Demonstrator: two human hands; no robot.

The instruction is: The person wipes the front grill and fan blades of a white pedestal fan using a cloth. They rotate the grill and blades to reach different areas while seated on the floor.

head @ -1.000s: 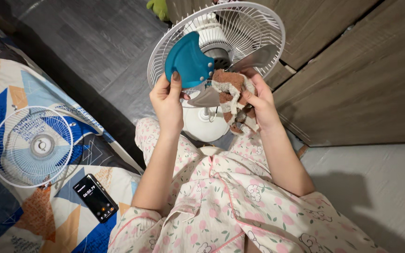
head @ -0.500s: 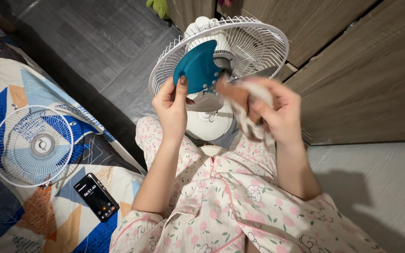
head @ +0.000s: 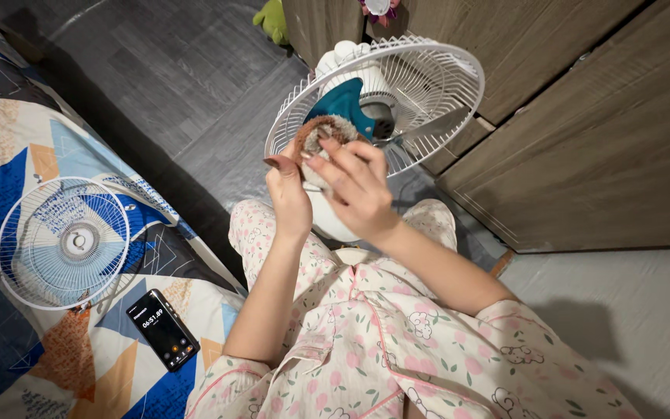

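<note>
Wiping seems under way: right hand (head: pixel 354 186) presses a brown cloth (head: pixel 316 132) onto the teal blade (head: pixel 343 101) in the far fan cage (head: pixel 436 85), left hand (head: pixel 288 194) pinching the blade's near edge; next likely calls for steady bracing.

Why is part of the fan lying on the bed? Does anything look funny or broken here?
The fan has no front cover: its round white grille lies on the patterned bedspread beside a phone. So the blades are bare; the right hand presses a brown cloth on the teal blade. Nothing looks broken.
</note>
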